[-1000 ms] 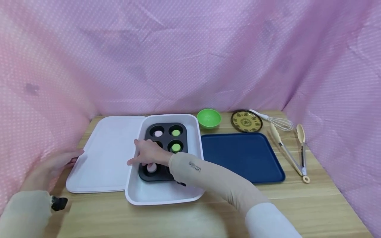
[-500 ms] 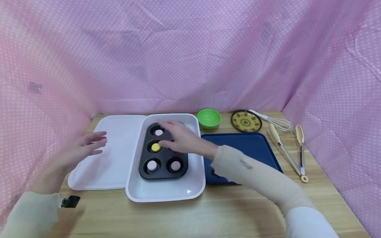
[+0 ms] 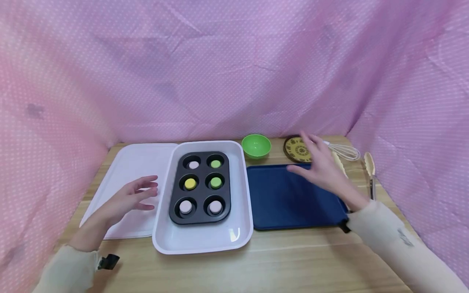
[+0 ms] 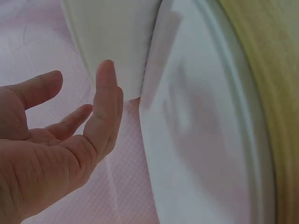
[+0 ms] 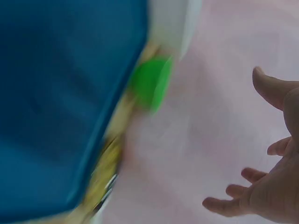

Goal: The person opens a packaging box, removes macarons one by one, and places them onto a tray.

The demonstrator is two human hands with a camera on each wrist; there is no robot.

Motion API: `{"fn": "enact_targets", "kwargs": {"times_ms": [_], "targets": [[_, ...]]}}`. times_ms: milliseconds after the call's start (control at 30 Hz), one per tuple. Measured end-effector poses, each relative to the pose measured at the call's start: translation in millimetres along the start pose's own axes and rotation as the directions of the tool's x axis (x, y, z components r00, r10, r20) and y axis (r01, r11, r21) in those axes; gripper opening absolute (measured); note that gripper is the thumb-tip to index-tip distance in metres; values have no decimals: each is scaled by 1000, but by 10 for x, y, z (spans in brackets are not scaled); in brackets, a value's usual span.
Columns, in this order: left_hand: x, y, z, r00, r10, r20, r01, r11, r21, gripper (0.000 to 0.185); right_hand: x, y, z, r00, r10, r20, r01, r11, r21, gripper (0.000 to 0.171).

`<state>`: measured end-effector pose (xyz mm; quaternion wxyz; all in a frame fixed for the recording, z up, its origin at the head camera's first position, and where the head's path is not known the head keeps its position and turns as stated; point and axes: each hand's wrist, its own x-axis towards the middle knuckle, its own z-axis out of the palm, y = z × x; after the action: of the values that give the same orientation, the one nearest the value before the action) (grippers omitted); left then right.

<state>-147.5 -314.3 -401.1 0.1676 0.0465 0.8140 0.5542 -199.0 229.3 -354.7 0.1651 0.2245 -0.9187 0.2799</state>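
My left hand (image 3: 126, 201) hovers over the white board (image 3: 146, 162), fingers loosely spread and holding nothing; the left wrist view shows the same hand (image 4: 60, 135) beside the board (image 4: 196, 140). On the other side my right hand (image 3: 324, 167) hangs above the blue tray (image 3: 282, 199), thumb and fingers apart, holding nothing. Between them a dark muffin pan (image 3: 202, 191) sits inside a white bin (image 3: 205, 242). Its cups hold small round pieces: two green (image 3: 216, 183), one yellow (image 3: 190, 184), and several pale pink ones (image 3: 185, 207).
Along the back stand a green bowl (image 3: 256, 146) and a yellow patterned plate (image 3: 294, 148) with a dark rim. A whisk (image 3: 344, 151) lies beyond the plate. Tongs (image 3: 370, 165) lie at the right, partly behind my right arm. A pink dotted cloth (image 3: 234, 73) hangs around the table.
My right hand has left the muffin pan and swung right over the blue tray. My left hand has lifted from the board's left edge and moved right, towards the bin.
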Motion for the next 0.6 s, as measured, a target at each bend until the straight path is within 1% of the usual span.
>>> {"fn": "enact_targets", "kwargs": {"times_ms": [33,100,200,267,333,433,533,600], "targets": [[12,-20,17,1000,-3,-1,3,1000,-10,67,-93,120,-68,999,48,4,-48,999,-23,111],[29,-52,46,1000,-11,0,11,1000,-19,65,-291,356,-188,989,147,10,-146,988,-52,116],[42,-83,81,999,-33,-4,33,999,-30,65,-596,678,-332,959,280,34,-277,959,-65,121],[55,-92,98,999,-51,-7,51,998,-27,65,-777,869,-393,938,345,32,-342,937,-67,123],[77,-93,113,998,-66,-7,66,998,-25,66,-924,1042,-445,923,385,28,-382,921,-76,123],[116,-83,127,998,-70,-5,70,997,-23,65,-1092,1236,-498,896,442,35,-436,893,-110,121],[150,-72,130,997,-75,-5,75,997,-35,63,-1216,1395,-509,879,474,56,-461,873,-160,117],[166,-69,126,996,-87,-3,87,995,-45,62,-1279,1483,-493,873,483,67,-467,868,-170,111]]}}
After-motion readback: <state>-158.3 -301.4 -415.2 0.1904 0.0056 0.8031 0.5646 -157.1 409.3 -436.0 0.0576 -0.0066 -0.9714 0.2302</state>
